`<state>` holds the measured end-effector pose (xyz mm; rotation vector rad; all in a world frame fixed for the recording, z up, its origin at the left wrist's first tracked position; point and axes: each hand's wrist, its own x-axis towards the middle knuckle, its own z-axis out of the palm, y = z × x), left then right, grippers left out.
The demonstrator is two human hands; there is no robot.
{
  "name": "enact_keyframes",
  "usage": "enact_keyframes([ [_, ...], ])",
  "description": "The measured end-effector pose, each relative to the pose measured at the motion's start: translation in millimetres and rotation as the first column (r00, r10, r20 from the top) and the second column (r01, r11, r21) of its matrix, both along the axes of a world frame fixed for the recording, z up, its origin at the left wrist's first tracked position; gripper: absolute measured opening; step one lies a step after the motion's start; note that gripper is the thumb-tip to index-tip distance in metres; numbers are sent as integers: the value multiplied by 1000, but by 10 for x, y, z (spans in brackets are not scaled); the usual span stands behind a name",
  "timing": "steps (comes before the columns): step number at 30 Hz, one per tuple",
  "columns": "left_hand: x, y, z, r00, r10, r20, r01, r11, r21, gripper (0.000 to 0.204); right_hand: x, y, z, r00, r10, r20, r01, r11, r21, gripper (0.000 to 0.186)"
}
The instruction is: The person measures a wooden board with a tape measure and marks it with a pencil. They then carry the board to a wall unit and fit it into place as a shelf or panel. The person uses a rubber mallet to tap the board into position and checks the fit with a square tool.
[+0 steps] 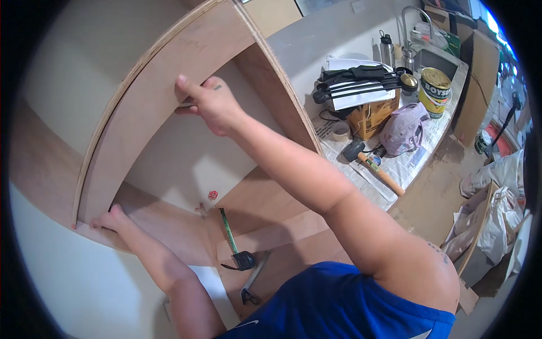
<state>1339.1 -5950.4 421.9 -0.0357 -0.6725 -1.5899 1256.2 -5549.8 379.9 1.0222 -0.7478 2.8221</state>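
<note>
A curved plywood panel stands against the pale wall, arching from the lower left up to the top middle. My right hand grips its inner edge near the upper part, thumb on the face and fingers curled behind. At the panel's lower end, my left hand is closed around the edge, its fingers partly hidden. A straight plywood board meets the panel at the top. Below, on a wooden surface, lies a black tape measure with its green blade pulled out. Beside it is a metal square.
To the right, a paper-covered counter holds a rubber mallet, a tape roll, a cardboard box, black rods, a lilac bag and a paint can. A sink lies behind. White bags sit at far right.
</note>
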Motion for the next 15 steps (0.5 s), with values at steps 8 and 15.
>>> enact_keyframes([
  [8,31,-161,-39,999,44,27,-46,997,65,78,-218,522,172,996,-56,70,79,920,-384,40],
  [15,146,42,17,1000,14,10,-15,996,86,75,-244,557,164,1000,-18,24,25,924,-382,42],
])
